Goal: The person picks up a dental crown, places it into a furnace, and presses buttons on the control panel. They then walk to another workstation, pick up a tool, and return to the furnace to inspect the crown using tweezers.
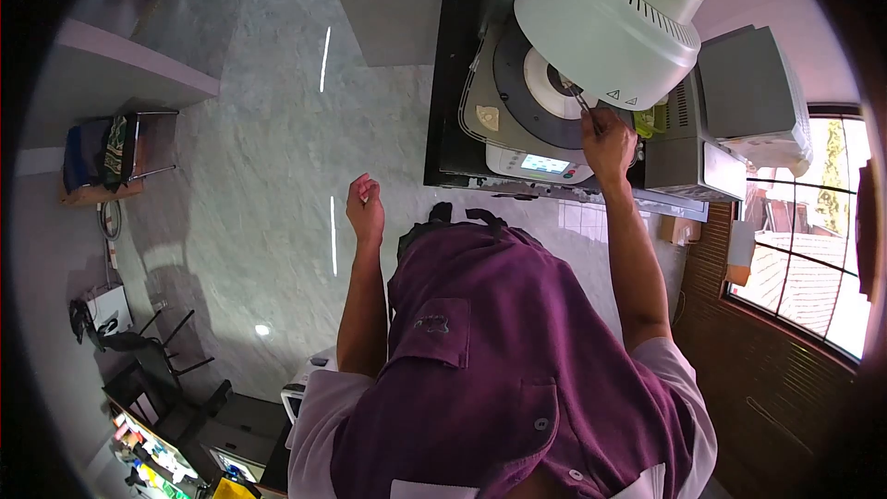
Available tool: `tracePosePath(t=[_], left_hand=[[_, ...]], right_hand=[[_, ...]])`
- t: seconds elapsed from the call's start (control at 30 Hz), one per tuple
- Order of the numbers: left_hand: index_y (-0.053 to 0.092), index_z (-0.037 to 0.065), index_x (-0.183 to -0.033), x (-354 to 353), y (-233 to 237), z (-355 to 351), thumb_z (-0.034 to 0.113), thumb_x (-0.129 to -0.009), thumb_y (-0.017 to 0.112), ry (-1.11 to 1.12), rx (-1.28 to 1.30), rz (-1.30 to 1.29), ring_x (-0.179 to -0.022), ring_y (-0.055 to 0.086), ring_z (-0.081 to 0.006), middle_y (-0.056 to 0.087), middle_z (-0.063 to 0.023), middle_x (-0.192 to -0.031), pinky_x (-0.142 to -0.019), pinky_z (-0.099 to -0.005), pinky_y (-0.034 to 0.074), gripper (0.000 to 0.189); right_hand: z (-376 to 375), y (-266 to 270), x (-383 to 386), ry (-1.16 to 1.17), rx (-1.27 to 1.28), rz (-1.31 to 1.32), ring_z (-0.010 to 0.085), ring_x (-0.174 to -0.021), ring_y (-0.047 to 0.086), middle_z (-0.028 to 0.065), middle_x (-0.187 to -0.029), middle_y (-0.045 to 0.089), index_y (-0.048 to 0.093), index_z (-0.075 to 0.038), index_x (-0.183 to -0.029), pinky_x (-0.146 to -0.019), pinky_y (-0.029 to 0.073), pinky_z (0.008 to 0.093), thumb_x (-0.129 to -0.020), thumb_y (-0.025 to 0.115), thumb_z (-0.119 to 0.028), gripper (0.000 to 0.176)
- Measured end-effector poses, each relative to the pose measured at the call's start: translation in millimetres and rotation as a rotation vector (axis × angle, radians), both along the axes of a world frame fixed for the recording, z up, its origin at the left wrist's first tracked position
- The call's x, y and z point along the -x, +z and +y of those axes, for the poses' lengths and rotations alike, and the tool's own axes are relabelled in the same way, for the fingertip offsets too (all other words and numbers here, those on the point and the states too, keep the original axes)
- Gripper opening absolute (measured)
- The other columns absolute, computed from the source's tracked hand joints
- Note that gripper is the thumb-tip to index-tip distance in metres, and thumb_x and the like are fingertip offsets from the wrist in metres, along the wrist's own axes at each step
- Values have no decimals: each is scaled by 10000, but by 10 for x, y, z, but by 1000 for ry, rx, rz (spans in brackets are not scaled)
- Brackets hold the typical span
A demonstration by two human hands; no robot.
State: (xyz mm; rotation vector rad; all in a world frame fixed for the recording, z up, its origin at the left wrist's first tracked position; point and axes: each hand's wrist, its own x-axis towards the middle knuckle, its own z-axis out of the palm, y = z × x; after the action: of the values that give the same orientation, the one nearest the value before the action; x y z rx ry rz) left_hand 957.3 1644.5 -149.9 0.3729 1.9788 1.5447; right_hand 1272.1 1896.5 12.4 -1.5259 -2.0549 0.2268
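Note:
My right hand (608, 140) grips a pair of dark metal tweezers (582, 102). Their tips point at the round white firing plate (547, 83) of a dental furnace, where a small dark spot shows near its middle. I cannot make out whether the tips hold or touch anything. Around the white plate runs a dark grey ring (513, 103), and above it the large pale furnace head (605, 28) covers part of the plate. A lit screen (545, 164) is on the furnace's front. My left hand (367, 208) hangs over the floor, fingers loosely curled, with nothing visible in it.
The furnace stands on a black-topped table (450, 143). Right of it are a grey boxy machine (693, 143) and a yellow-green item (650, 120). A window (808, 240) is at the right. Chairs (166, 351) and a desk lie at the lower left.

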Motion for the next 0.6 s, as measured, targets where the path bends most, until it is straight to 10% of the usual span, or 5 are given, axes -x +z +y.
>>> tracePosePath(t=[0.6], left_hand=[[584,1,-1154,67,-154,11,82,-867,613,-69,13,22,-918,598,-161,647,-90,-988,-850,-294,469,300]], right_hand=[[36,-1,17,25,-37,98,266,-588,656,126,-667,663,711,-54,-789,-575,504,348,-751,696,-175,128]])
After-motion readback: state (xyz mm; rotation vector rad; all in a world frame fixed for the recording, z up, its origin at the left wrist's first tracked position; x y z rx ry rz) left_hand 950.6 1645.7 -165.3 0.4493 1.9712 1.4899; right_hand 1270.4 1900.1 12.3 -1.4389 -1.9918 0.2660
